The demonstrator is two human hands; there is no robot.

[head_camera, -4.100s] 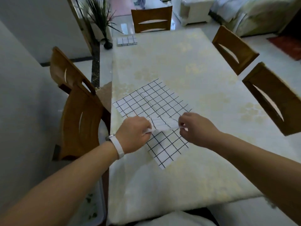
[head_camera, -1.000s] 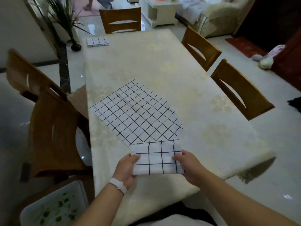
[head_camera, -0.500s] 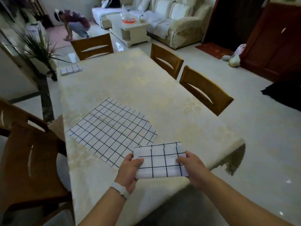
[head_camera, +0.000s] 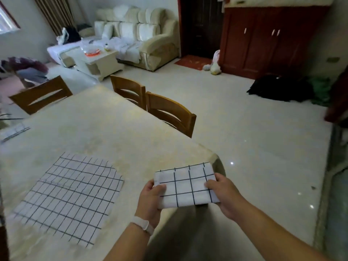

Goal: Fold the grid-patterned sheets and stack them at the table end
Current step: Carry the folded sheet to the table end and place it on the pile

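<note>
**Folded sheet [head_camera: 186, 187] near right, stack [head_camera: 14, 131] far left**

Head view: the left hand [head_camera: 150, 196] and right hand [head_camera: 224, 194] each pinch a short end of the folded sheet, its long axis left to right, over the table's [head_camera: 105, 129] near right corner. The stack lies well apart, on the left hand's side; an unfolded sheet [head_camera: 69, 196] lies between.

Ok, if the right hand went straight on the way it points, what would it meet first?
Apart from the folded sheet it grips, the right hand points left and away over the table, whose bare top probably comes first, though the hand's height above it is unclear.
</note>
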